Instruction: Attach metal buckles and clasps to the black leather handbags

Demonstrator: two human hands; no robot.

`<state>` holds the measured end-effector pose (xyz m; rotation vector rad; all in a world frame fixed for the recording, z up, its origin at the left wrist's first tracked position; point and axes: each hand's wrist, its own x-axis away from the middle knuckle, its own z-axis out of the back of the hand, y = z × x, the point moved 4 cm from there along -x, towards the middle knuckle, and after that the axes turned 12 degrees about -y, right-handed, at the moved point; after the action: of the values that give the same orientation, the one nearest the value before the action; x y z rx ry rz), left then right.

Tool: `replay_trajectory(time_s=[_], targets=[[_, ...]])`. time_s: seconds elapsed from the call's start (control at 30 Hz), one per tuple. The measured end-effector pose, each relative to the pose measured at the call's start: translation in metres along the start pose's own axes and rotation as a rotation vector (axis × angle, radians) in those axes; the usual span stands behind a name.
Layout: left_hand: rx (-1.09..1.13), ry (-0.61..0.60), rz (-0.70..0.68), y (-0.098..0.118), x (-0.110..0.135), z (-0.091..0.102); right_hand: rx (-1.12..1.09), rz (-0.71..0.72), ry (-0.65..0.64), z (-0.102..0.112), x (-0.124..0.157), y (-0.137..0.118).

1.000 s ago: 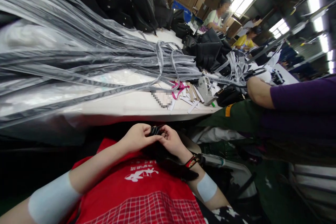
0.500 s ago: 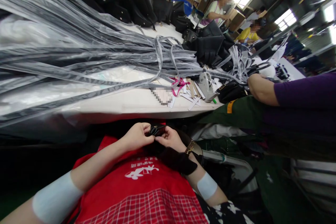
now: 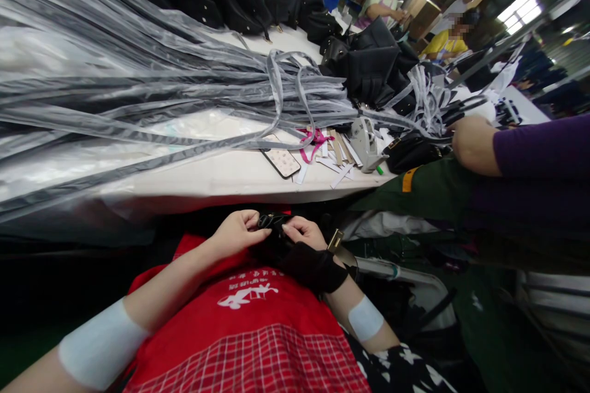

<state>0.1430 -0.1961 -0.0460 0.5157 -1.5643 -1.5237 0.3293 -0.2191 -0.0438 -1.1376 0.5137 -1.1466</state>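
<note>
Low in front of my red apron, a black bag (image 3: pixel 276 249) with a shiny black part and small gold-coloured fittings is between my hands. My left hand (image 3: pixel 240 232) pinches its near-left edge between thumb and fingers. From the other side, my right hand (image 3: pixel 304 233) grips it with the thumb on top, and dark material covers that wrist. A gold-coloured metal clasp (image 3: pixel 335 241) stands beside the right wrist. The lower part of the bag is dark and hard to make out against the shadow.
Long plastic-wrapped straps (image 3: pixel 207 98) lie across the white table (image 3: pixel 193 175). A phone (image 3: pixel 282 158), pink ribbon (image 3: pixel 313 142), paper strips and a grey tape dispenser (image 3: pixel 364 142) lie near its edge. Black bags (image 3: pixel 369 61) stand behind. A co-worker's purple sleeve (image 3: pixel 539 144) is at right.
Both hands remain on the black bag and have shifted slightly; my right thumb has drawn a little away from my left. The gold clasp has tilted up. The view has shifted slightly.
</note>
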Motion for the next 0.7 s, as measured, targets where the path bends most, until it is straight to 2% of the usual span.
replay_trajectory(time_s=[0.13, 0.27, 0.37, 0.53, 0.63, 0.7], targets=[[-0.133, 0.114, 0.011, 0.000, 0.000, -0.001, 0.063, 0.046, 0.082, 0.003, 0.000, -0.005], [-0.225, 0.170, 0.020, 0.002, 0.002, -0.002, 0.321, 0.018, 0.097, 0.001, -0.001, -0.020], [-0.229, 0.165, 0.022, 0.001, 0.003, -0.003, 0.607, -0.039, 0.037, -0.004, -0.002, -0.034], [-0.184, 0.128, 0.001, -0.001, 0.002, -0.009, 0.974, -0.111, -0.149, -0.017, -0.009, -0.049], [-0.168, 0.114, -0.026, 0.000, 0.002, -0.016, 1.057, -0.168, -0.242, -0.024, -0.011, -0.046], [-0.142, 0.125, -0.036, 0.000, 0.002, -0.018, 1.036, -0.189, -0.205, -0.024, -0.010, -0.045]])
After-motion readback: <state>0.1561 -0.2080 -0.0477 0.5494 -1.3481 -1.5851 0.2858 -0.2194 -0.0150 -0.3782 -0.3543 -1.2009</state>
